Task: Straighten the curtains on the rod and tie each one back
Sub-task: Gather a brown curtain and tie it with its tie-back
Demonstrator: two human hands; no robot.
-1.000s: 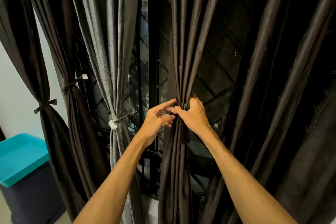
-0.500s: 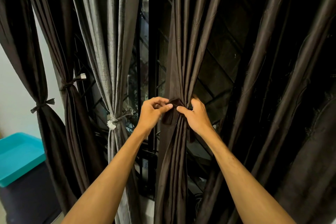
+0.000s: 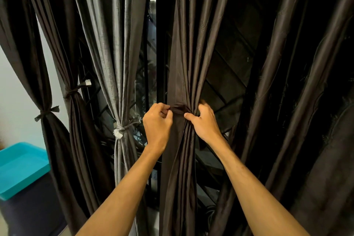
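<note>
Left hand (image 3: 157,125) pinching dark tie strip (image 3: 177,107), right hand (image 3: 204,123) gripping gathered brown curtain (image 3: 182,74) — both fists closed

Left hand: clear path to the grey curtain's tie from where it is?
Probably yes. The grey curtain's tie hangs just beside the left hand with open space between, but that hand's grip is shut on the dark tie band.

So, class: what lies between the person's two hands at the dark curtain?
In the head view, a dark tie strip spans from the left hand to the right hand, across the gathered curtain.
</note>
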